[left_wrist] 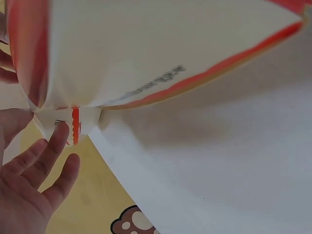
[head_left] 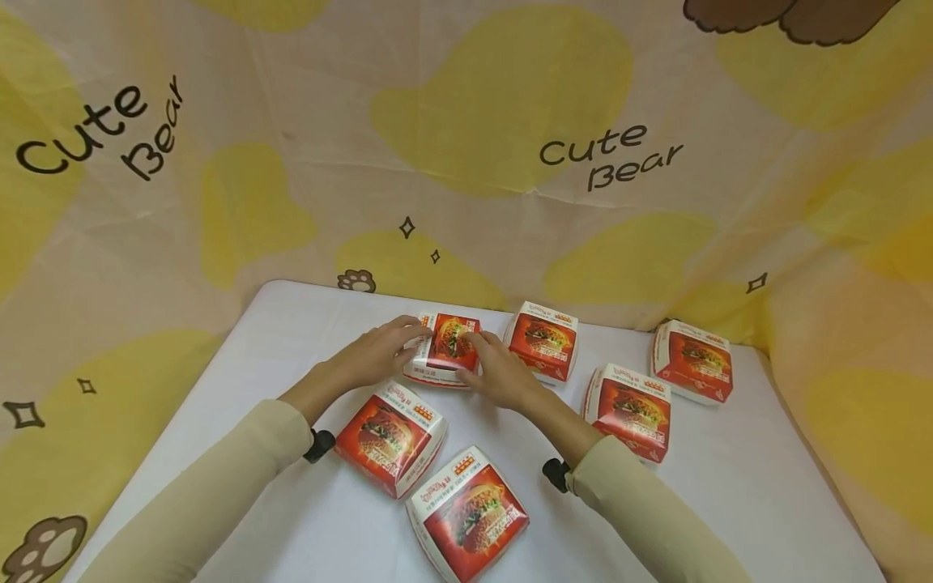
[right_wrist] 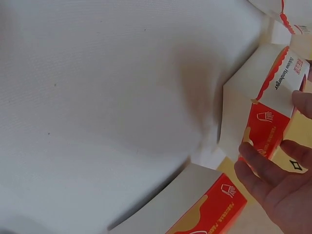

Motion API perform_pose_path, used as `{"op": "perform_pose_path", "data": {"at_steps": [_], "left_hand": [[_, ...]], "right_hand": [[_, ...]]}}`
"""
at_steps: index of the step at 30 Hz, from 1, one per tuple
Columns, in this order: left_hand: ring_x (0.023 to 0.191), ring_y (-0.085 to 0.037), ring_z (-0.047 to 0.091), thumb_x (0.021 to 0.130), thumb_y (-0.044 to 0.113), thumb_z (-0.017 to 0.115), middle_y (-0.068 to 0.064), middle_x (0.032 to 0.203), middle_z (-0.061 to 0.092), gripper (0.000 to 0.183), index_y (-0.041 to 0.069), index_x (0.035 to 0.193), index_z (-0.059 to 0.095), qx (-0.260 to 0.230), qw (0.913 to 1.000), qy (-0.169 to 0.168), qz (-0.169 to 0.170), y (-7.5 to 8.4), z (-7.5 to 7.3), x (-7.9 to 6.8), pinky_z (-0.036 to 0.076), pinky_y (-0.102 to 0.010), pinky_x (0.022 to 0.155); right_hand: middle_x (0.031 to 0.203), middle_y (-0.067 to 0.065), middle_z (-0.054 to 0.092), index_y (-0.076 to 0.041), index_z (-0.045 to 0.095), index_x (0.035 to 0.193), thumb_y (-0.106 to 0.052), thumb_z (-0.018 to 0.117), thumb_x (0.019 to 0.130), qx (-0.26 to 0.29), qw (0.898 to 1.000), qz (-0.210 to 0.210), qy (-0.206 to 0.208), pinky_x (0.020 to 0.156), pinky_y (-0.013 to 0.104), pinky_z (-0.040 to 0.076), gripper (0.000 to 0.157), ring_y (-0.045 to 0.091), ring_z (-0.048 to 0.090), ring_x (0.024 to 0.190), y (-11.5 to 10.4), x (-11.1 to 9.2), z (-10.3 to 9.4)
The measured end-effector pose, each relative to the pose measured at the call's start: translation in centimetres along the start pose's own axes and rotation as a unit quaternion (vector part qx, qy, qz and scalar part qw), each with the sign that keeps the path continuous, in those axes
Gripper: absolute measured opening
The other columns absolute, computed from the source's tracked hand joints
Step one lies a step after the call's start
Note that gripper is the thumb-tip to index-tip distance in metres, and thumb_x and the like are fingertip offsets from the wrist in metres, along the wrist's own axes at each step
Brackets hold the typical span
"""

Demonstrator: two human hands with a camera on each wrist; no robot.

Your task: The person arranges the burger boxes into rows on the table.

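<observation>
At the back of the white table, a burger box (head_left: 452,348) in red and white sits between both hands. My left hand (head_left: 375,352) lies along its left side, fingers spread and lightly bent against it. Over its right side reaches my right hand (head_left: 504,374), with fingertips on the box's top and side. In the right wrist view, the right hand's spread fingers (right_wrist: 263,165) touch the red side wall. The left wrist view has the left fingers (left_wrist: 44,161) by a white box end (left_wrist: 66,126). I cannot tell whether the box's underside is raised.
Near the hands stand a burger box (head_left: 392,437) at front left and another (head_left: 472,514) at front centre. To the right are three more: one box (head_left: 543,340), a second (head_left: 630,409) and a third (head_left: 694,362). A printed cloth (head_left: 466,227) hangs behind the table.
</observation>
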State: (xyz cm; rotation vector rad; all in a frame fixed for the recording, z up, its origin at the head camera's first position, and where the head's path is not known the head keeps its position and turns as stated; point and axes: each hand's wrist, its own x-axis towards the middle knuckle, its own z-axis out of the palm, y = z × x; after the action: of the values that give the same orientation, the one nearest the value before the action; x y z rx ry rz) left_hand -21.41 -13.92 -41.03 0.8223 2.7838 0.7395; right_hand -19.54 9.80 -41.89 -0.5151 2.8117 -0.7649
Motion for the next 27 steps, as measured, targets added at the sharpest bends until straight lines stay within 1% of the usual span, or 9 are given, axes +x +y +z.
{"op": "perform_pose_path", "data": {"at_steps": [6, 9, 12, 15, 17, 21, 24, 27], "left_hand": [[0.133, -0.038, 0.048, 0.100, 0.012, 0.058, -0.016, 0.147, 0.047, 0.038, 0.009, 0.139, 0.058, -0.005, 1.0000, 0.002, 0.001, -0.16, 0.01, 0.03, 0.041, -0.057, 0.104], [0.133, -0.038, 0.048, 0.101, 0.011, 0.057, -0.017, 0.147, 0.046, 0.038, 0.009, 0.139, 0.058, -0.002, 1.0000, 0.009, 0.001, -0.28, 0.01, 0.05, 0.043, -0.057, 0.103], [0.135, -0.040, 0.045, 0.101, 0.013, 0.057, -0.019, 0.150, 0.043, 0.040, 0.009, 0.141, 0.055, 0.005, 0.9998, 0.017, -0.002, -0.42, -0.02, 0.11, 0.042, -0.060, 0.102], [0.139, -0.042, 0.039, 0.102, 0.016, 0.056, -0.020, 0.155, 0.036, 0.044, 0.010, 0.145, 0.051, 0.010, 0.9997, 0.020, -0.009, -0.59, -0.08, 0.21, 0.038, -0.064, 0.104], [0.141, -0.043, 0.034, 0.103, 0.019, 0.055, -0.020, 0.158, 0.032, 0.046, 0.010, 0.147, 0.048, 0.009, 0.9997, 0.016, -0.017, -0.70, -0.12, 0.26, 0.035, -0.065, 0.106], [0.144, -0.041, 0.030, 0.104, 0.024, 0.053, -0.018, 0.160, 0.028, 0.048, 0.010, 0.149, 0.046, 0.002, 0.9998, -0.001, -0.020, -0.89, -0.15, 0.27, 0.031, -0.062, 0.110], [0.145, -0.041, 0.030, 0.103, 0.026, 0.054, -0.017, 0.161, 0.027, 0.050, 0.009, 0.149, 0.046, -0.001, 0.9998, -0.011, -0.018, -0.97, -0.17, 0.26, 0.030, -0.061, 0.111], [0.144, -0.041, 0.031, 0.101, 0.028, 0.058, -0.018, 0.159, 0.031, 0.051, 0.009, 0.148, 0.048, 0.000, 0.9996, -0.016, -0.021, -0.95, -0.25, 0.24, 0.030, -0.061, 0.111]], "right_hand": [[0.152, 0.019, 0.041, -0.014, 0.043, 0.149, -0.034, 0.070, 0.093, 0.000, 1.000, 0.001, -0.001, 0.103, 0.057, 0.043, 0.065, 0.039, 0.044, 0.136, 0.01, 0.00, 0.05], [0.151, 0.018, 0.042, -0.013, 0.044, 0.149, -0.032, 0.070, 0.094, 0.000, 1.000, -0.004, 0.001, 0.102, 0.057, 0.044, 0.064, 0.038, 0.046, 0.135, 0.05, 0.03, 0.07], [0.150, 0.018, 0.043, -0.013, 0.044, 0.148, -0.027, 0.069, 0.094, -0.001, 1.000, -0.012, 0.006, 0.102, 0.057, 0.044, 0.061, 0.038, 0.047, 0.134, 0.14, 0.08, 0.12], [0.149, 0.018, 0.045, -0.012, 0.045, 0.148, -0.024, 0.068, 0.094, -0.003, 1.000, -0.020, 0.009, 0.103, 0.056, 0.043, 0.060, 0.038, 0.048, 0.133, 0.21, 0.13, 0.14], [0.149, 0.018, 0.045, -0.012, 0.044, 0.148, -0.024, 0.067, 0.095, -0.005, 1.000, -0.024, 0.008, 0.104, 0.056, 0.043, 0.059, 0.037, 0.048, 0.133, 0.24, 0.18, 0.15], [0.149, 0.018, 0.045, -0.012, 0.044, 0.148, -0.022, 0.066, 0.095, -0.007, 1.000, -0.027, 0.005, 0.103, 0.055, 0.044, 0.058, 0.037, 0.048, 0.133, 0.27, 0.23, 0.12], [0.148, 0.018, 0.046, -0.011, 0.044, 0.148, -0.020, 0.064, 0.095, -0.007, 1.000, -0.026, 0.002, 0.102, 0.054, 0.045, 0.057, 0.036, 0.050, 0.130, 0.25, 0.29, 0.10], [0.148, 0.016, 0.046, -0.012, 0.045, 0.148, -0.019, 0.063, 0.094, -0.014, 1.000, -0.018, 0.005, 0.101, 0.053, 0.046, 0.057, 0.036, 0.053, 0.128, 0.16, 0.28, 0.09]]}}
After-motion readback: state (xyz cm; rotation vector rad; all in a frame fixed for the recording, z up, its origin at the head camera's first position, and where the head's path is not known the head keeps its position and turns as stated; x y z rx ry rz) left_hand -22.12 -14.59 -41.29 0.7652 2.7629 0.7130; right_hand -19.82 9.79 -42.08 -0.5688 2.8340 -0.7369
